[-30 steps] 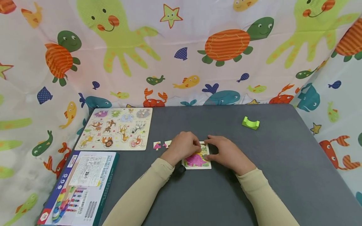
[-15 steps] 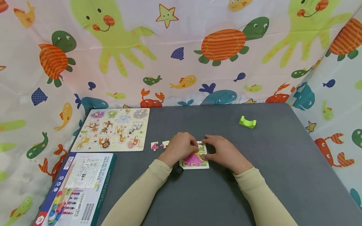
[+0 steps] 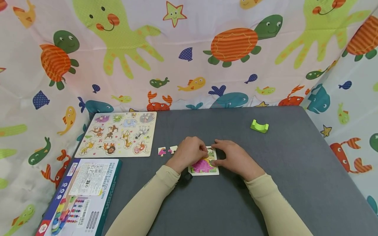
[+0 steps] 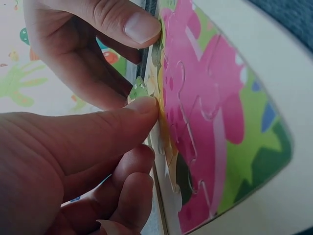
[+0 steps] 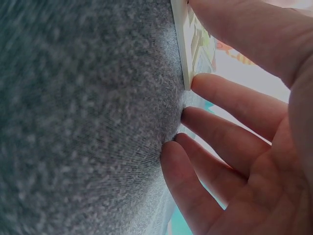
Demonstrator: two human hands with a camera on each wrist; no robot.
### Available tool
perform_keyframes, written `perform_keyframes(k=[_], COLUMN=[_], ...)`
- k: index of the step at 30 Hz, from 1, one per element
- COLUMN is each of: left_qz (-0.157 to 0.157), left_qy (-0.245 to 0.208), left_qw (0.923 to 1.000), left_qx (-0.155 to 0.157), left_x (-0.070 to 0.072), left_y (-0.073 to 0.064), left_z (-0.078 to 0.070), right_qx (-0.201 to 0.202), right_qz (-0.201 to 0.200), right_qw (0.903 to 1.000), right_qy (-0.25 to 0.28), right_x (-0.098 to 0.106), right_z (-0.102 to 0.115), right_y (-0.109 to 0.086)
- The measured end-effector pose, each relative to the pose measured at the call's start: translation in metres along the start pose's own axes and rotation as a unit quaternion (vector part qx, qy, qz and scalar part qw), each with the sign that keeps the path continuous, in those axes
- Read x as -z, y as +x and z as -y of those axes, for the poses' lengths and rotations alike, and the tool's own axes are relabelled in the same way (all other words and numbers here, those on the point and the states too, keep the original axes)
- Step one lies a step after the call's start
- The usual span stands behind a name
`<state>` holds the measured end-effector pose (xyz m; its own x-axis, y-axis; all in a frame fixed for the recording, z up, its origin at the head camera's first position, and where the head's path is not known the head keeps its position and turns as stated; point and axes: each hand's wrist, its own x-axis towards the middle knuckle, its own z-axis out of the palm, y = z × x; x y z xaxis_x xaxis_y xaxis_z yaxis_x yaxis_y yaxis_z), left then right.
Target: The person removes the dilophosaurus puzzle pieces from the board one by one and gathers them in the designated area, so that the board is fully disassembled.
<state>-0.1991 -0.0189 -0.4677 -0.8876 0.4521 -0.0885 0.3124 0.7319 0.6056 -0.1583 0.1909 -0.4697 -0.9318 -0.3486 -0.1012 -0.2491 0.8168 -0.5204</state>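
Observation:
A small jigsaw puzzle (image 3: 203, 166) in a pale frame lies on the table, showing a pink animal on green. My left hand (image 3: 189, 153) is over its left and upper part, thumb and index finger pinching a small puzzle piece (image 4: 139, 89) with green on it, right at the puzzle's surface. My right hand (image 3: 238, 161) rests at the puzzle's right side. In the right wrist view its index fingertip touches the corner of the puzzle frame (image 5: 182, 44), and the other fingers reach down to the cloth. The left hand hides part of the picture.
Two loose puzzle pieces, one a pink-and-white piece (image 3: 161, 151), lie left of the left hand. Behind them is an animal peg board (image 3: 150, 139). A boxed toy (image 3: 94, 183) lies front left, and a green curved block (image 3: 259, 126) back right. A patterned curtain (image 3: 177, 42) hangs behind.
The head view has shifted slightly, moving everything a little left in the frame. Both hands keep nearly the same place at the puzzle, the left still pinching the piece.

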Motion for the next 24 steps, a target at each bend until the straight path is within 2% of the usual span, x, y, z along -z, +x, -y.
perform_keyframes(k=[5,9,18,24], left_qz=[0.006,0.009,-0.037,-0.027], left_qy=[-0.008,-0.027,-0.035,-0.061], left_qw=[1.0000,0.9996,0.9985,0.9973], left_qx=[0.001,0.006,0.018,0.029], left_x=[0.003,0.011,0.046,0.064], left_y=[0.000,-0.001,-0.005,-0.009], left_z=[0.000,0.003,0.023,0.038], right_qx=[0.002,-0.003,-0.002,-0.019], right_qz=[0.002,0.005,0.011,0.010], right_qw=[1.0000,1.0000,0.9999,0.9998], right_qy=[-0.004,-0.003,-0.007,-0.006], right_x=[0.000,0.001,0.001,0.002], right_z=[0.000,0.001,-0.001,-0.002], right_y=[0.001,0.002,0.001,0.000])
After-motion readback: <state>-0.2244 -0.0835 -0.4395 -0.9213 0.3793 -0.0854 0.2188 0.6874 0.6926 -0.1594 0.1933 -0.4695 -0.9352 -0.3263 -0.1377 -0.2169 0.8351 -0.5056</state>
